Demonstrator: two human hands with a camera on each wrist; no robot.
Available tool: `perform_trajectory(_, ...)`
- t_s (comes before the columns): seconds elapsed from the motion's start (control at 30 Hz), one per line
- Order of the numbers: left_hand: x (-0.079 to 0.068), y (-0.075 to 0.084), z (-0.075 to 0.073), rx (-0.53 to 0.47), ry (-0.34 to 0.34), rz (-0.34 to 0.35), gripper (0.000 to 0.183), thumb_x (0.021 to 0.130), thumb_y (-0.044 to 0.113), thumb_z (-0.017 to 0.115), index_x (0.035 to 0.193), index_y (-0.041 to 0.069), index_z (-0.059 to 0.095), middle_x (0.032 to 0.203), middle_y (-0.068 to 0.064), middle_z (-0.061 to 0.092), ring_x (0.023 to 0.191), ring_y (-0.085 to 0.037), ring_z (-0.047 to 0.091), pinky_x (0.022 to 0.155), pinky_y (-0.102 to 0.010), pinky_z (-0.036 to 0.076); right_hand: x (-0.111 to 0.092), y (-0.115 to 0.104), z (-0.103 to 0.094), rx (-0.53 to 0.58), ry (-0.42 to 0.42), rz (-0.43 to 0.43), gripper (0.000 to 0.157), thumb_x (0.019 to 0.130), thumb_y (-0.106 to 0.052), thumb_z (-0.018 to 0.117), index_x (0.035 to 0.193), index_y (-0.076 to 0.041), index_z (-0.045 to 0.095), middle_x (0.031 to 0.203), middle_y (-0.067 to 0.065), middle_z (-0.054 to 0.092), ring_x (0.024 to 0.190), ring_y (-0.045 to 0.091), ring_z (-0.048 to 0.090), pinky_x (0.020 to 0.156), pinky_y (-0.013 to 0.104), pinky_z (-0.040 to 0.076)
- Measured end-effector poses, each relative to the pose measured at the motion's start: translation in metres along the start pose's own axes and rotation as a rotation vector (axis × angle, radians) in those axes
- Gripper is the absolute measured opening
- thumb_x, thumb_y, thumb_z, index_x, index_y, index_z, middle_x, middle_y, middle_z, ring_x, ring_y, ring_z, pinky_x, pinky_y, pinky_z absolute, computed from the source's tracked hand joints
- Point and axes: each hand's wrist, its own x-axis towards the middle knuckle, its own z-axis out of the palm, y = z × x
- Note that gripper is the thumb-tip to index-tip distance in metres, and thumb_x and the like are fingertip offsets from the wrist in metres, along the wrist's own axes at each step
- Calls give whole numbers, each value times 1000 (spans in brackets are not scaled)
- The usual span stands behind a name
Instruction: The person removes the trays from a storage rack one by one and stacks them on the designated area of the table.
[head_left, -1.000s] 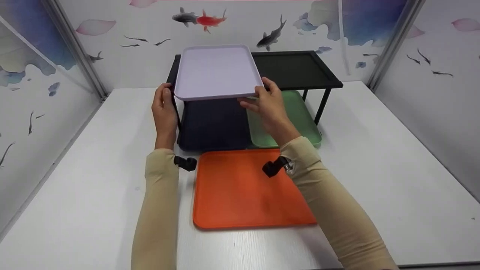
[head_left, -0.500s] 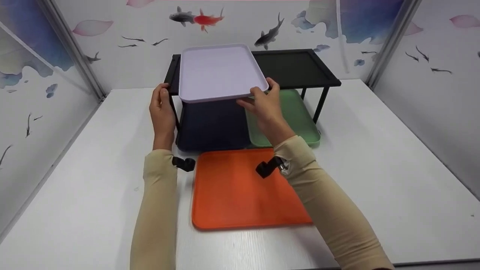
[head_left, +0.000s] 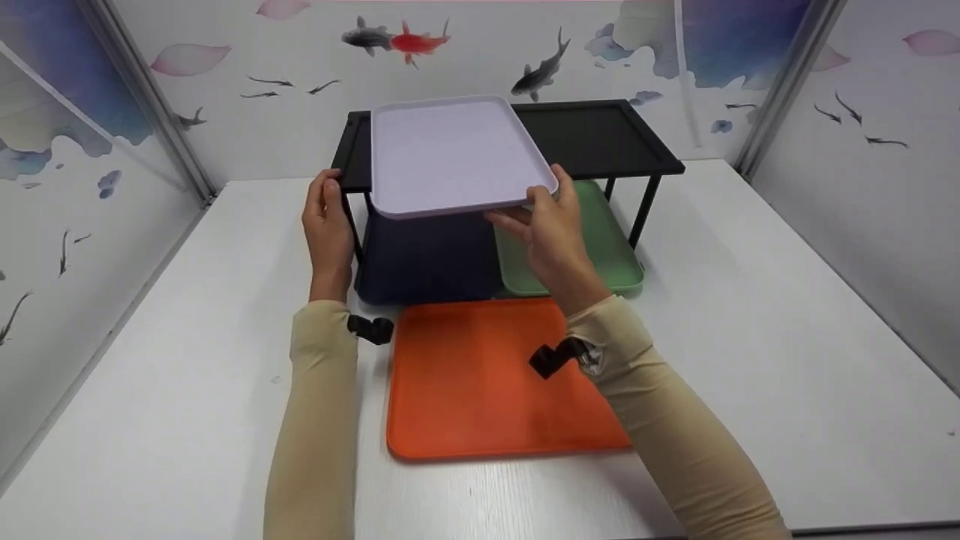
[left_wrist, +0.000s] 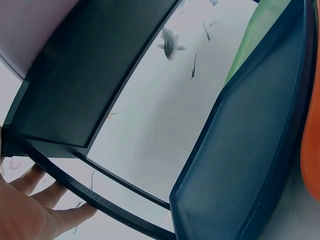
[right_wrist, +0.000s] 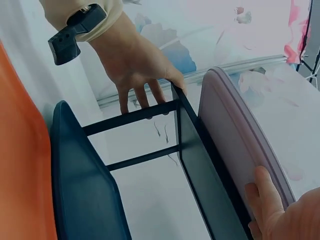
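My right hand pinches the near right corner of a lavender tray, thumb on the rim and fingers underneath. The tray is tilted and overlaps the left half of a black rack's top in the head view. At the rack's near left corner, my left hand grips with the thumb at the top edge and the fingers beside the leg. From the right wrist view, a gap shows between part of the lavender tray and the rack top.
Under the rack lie a dark blue tray on the left and a green tray on the right. An orange tray lies in front of them on the white table. Printed wall panels enclose the back and sides.
The lavender tray and my right hand have shifted to the right and a little toward me, uncovering more of the rack's left end. My left hand stays at the rack corner.
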Motion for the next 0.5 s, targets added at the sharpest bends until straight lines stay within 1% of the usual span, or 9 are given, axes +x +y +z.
perform_trajectory(0.1, 1, -1, 1, 5, 5, 6, 41, 113, 22, 39, 145, 1, 50, 156, -14, 44, 149, -22, 36, 119, -28, 31, -3, -1, -5, 28, 1, -17, 63, 109, -4, 32, 165, -19, 7, 154, 23, 38, 122, 42, 62, 95, 47, 57)
perform_trajectory(0.27, 1, -2, 1, 16, 8, 7, 40, 113, 22, 39, 145, 1, 51, 156, -14, 45, 149, -23, 36, 119, -29, 31, -6, -1, -15, 64, 14, -36, 60, 110, -4, 29, 165, -18, 9, 154, 22, 38, 122, 43, 60, 95, 50, 55)
perform_trajectory(0.5, -1, 1, 1, 18, -1, 0, 41, 113, 22, 38, 146, 1, 50, 157, -14, 43, 150, -22, 35, 120, -29, 31, -13, -7, -32, 41, -7, -73, 58, 111, -7, 29, 165, -19, 9, 158, 19, 33, 126, 42, 58, 96, 48, 55)
